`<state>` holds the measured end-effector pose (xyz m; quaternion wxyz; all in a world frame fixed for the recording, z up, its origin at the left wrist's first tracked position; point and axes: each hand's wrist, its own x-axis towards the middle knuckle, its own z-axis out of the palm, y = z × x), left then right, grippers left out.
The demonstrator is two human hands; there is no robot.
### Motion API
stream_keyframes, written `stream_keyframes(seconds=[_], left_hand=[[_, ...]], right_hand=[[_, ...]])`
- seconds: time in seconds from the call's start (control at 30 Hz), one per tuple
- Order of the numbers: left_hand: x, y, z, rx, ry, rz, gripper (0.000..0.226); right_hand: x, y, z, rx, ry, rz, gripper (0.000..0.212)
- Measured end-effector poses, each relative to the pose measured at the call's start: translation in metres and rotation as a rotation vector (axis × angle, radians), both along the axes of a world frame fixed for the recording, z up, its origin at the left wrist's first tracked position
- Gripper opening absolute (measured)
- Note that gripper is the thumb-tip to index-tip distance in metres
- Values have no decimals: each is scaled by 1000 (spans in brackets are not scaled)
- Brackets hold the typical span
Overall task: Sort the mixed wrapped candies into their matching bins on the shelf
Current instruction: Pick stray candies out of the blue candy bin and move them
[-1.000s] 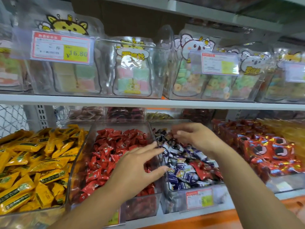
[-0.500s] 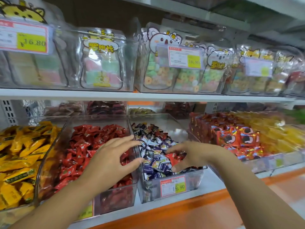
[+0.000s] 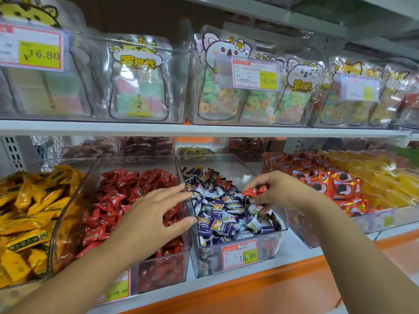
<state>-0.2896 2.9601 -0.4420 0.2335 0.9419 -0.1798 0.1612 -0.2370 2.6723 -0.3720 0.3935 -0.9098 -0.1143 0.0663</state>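
Now: right hand pinches red candy at fingertips, over purple-candy bin. Left hand spread, empty, over red-candy bin to its left. Risk: loose pinch, candy drops among purple wrappers.

Lower shelf: four bins in a row. Left hand spread over bin 2, fingertips at the wall shared with bin 3. Right hand above bin 3, pinching a candy. Upper shelf, above: boxes of bagged sweets.
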Motion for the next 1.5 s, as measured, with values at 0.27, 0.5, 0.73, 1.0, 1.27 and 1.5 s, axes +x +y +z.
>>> stream_keyframes(seconds=[0.27,0.5,0.73,1.0,1.27,1.5], left_hand=[[-3,4,-1,36,35,-26,71],[-5,4,-1,38,11,-32,71],[-17,7,-2,47,-84,-73,65],[-33,22,1,30,-87,-81,50],[-22,20,6,99,-59,-49,59],[3,4,6,16,34,-18,60]], right_hand=[[5,6,-4,133,20,-15,12],[3,19,1,279,-17,-8,17],[-1,82,2,468,-81,63,24],[6,159,-5,567,21,261,25],[33,73,-10,412,-107,-130,24],[71,40,-43,-104,-160,-203,34]])
